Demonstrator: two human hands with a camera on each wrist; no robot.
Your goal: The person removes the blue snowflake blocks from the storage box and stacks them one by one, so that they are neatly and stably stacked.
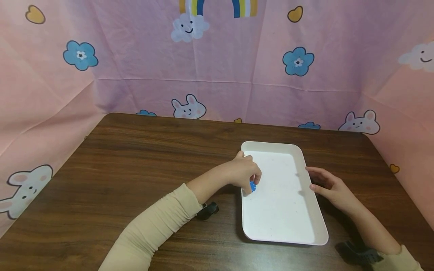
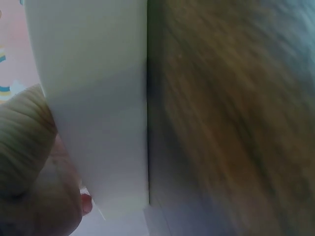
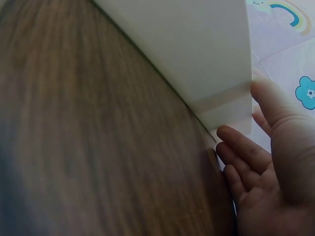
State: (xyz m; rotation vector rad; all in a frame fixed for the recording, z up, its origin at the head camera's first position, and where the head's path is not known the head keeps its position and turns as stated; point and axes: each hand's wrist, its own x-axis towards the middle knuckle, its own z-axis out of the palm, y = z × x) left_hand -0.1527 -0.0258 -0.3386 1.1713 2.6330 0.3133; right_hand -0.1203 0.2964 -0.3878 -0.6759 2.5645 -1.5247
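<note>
A white rectangular tray (image 1: 278, 203) lies on the wooden table between both hands. My left hand (image 1: 242, 171) reaches over its left wall and pinches a small blue piece with a notched edge (image 1: 252, 186), low over the tray floor. Fingers hide most of that piece. In the left wrist view, the hand (image 2: 34, 162) shows beside the tray's outer wall (image 2: 98, 108), and the blue piece is out of sight. At the tray's right rim rests my right hand (image 1: 330, 188), thumb and fingertips touching the wall, fingers (image 3: 246, 152) loosely extended.
The dark wooden table (image 1: 135, 162) extends around the tray, mostly to the left. A pink patterned cloth (image 1: 223, 56) hangs behind and at both sides. Black straps show at the left wrist (image 1: 207, 210) and right wrist (image 1: 359, 254).
</note>
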